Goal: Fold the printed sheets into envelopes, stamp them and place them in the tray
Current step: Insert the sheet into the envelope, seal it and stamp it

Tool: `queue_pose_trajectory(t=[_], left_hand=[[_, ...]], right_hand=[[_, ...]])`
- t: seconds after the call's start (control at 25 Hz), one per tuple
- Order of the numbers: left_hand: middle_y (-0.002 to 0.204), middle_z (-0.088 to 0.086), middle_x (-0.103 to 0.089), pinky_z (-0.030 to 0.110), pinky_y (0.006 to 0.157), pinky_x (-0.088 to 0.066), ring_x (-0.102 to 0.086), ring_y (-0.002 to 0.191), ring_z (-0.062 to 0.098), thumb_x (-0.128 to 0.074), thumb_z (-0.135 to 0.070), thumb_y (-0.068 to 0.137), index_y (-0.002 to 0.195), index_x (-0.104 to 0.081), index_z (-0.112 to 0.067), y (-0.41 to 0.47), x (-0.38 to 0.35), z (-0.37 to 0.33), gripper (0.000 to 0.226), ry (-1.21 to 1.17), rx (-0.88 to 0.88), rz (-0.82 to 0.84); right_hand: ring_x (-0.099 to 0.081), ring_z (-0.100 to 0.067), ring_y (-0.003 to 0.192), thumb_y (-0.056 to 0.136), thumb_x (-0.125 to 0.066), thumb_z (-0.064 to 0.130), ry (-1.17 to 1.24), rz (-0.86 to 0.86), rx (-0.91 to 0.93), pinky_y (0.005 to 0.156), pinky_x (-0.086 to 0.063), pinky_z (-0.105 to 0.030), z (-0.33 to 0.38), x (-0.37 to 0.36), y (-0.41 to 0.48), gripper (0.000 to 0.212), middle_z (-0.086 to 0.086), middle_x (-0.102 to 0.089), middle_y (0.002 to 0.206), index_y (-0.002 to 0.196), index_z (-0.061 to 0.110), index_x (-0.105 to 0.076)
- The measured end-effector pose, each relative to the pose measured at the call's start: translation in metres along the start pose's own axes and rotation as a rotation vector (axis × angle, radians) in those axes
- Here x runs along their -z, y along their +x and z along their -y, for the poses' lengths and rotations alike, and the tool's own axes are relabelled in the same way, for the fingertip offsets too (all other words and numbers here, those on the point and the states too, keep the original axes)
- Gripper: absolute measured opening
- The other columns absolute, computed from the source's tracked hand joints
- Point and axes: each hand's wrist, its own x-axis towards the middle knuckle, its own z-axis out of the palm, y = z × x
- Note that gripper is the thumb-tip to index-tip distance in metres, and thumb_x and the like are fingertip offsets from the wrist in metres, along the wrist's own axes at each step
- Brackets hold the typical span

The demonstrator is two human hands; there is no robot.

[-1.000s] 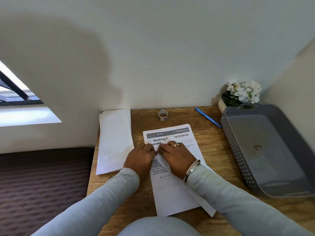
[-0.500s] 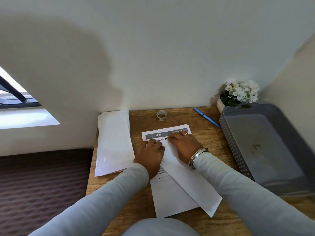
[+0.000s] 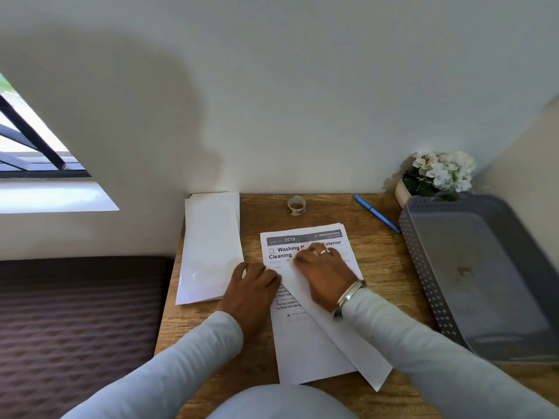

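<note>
At mid-desk your left hand [image 3: 252, 287] and right hand [image 3: 323, 272] press flat, palms down, on the first printed sheet [image 3: 305, 297] mid-fold; stamping remains, and the tray [image 3: 423, 267] at right holds nothing.

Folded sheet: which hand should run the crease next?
Right. The right hand already lies on the folded sheet, fingers at its top end; the left hand only pins the printed stack's left edge.
</note>
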Motion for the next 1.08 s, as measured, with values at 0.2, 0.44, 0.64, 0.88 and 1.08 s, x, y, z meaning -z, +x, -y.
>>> queue_pose_trajectory(t=[0.2, 0.44, 0.64, 0.88, 1.08], left_hand=[[0.117, 0.000, -0.067, 0.054, 0.101, -0.045, -0.060, 0.113, 0.028, -0.087, -0.039, 0.067, 0.121, -0.069, -0.022, -0.001, -0.003, 0.000, 0.059, -0.013, 0.029, -0.014], [0.135, 0.001, -0.058, 0.056, 0.113, -0.031, -0.049, 0.130, 0.030, -0.075, -0.037, 0.084, 0.137, -0.057, -0.021, 0.001, -0.002, 0.000, 0.058, -0.018, 0.048, 0.025], [0.132, 0.001, -0.060, 0.056, 0.112, -0.033, -0.051, 0.128, 0.030, -0.076, -0.037, 0.083, 0.134, -0.060, -0.022, 0.002, -0.003, 0.001, 0.056, -0.021, 0.037, 0.027], [0.147, 0.001, -0.047, 0.054, 0.119, -0.020, -0.037, 0.140, 0.029, -0.063, -0.037, 0.094, 0.146, -0.046, -0.023, 0.003, -0.001, -0.002, 0.057, -0.044, 0.043, 0.007], [0.147, 0.001, -0.048, 0.053, 0.119, -0.019, -0.036, 0.140, 0.029, -0.062, -0.037, 0.095, 0.146, -0.046, -0.023, 0.004, 0.003, 0.000, 0.056, -0.045, 0.044, 0.008]], right_hand=[[-0.049, -0.032, 0.125, 0.078, -0.063, 0.014, 0.023, -0.028, 0.029, 0.098, -0.046, -0.046, 0.011, -0.018, -0.015, 0.059, -0.002, -0.056, 0.136, 0.136, 0.017, -0.053], [-0.044, -0.032, 0.129, 0.082, -0.054, 0.012, 0.017, -0.046, -0.080, 0.102, -0.041, -0.046, -0.003, -0.007, -0.007, 0.053, -0.001, -0.055, 0.137, 0.135, 0.016, -0.055], [-0.049, -0.029, 0.124, 0.081, -0.064, 0.017, 0.056, -0.011, 0.098, 0.099, -0.046, -0.044, 0.011, -0.015, -0.021, 0.059, 0.002, -0.054, 0.138, 0.138, 0.021, -0.052], [-0.044, -0.030, 0.128, 0.083, -0.054, 0.011, 0.071, -0.053, -0.090, 0.103, -0.040, -0.044, 0.007, -0.005, -0.009, 0.055, -0.001, -0.052, 0.141, 0.138, 0.017, -0.052], [-0.048, -0.028, 0.125, 0.084, -0.059, 0.015, 0.092, -0.055, 0.043, 0.100, -0.043, -0.043, 0.012, -0.008, -0.015, 0.055, 0.002, -0.053, 0.140, 0.138, 0.023, -0.052]])
